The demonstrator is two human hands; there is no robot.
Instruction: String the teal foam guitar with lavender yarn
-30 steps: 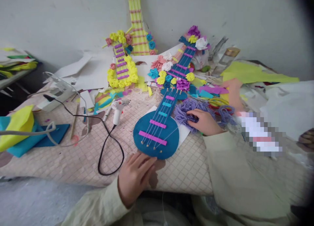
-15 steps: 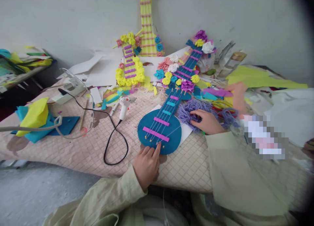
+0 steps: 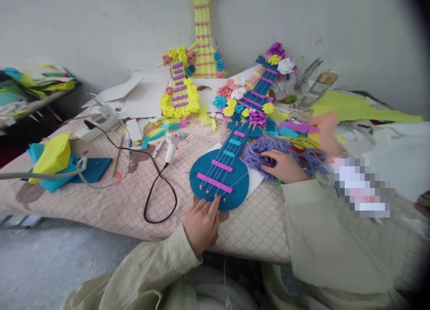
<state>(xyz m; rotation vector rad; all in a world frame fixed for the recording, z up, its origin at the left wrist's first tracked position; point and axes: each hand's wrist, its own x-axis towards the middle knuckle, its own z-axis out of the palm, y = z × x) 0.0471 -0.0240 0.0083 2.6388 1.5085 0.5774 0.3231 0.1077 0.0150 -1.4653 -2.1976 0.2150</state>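
Note:
A blue toy guitar (image 3: 201, 166) lies on the table in front of me, with pink and light-blue strips across it. Strings run along its neck to small pegs near the lower edge. My left hand (image 3: 201, 222) rests at that edge, its index finger stretched onto one peg and the other fingers bent. To the right, a heap of purple yarn (image 3: 265, 146) lies beside the neck. The thumb and fingers of my right hand (image 3: 284, 166) close on the yarn; their tips are partly hidden in the strands. One strand slants from the heap across the guitar body.
Left of the guitar is a white glue gun (image 3: 171, 148) with a looped black cord (image 3: 145, 216). Flower-trimmed toy guitars (image 3: 179, 88) stand against the wall. Folded yellow and blue paper (image 3: 52, 160) lies at the left, a power strip (image 3: 101, 125) behind it. A glass jar (image 3: 320, 87) stands back right.
The whole view has shifted slightly, so things appear a little farther right. Both hands stay in place on the guitar and the yarn.

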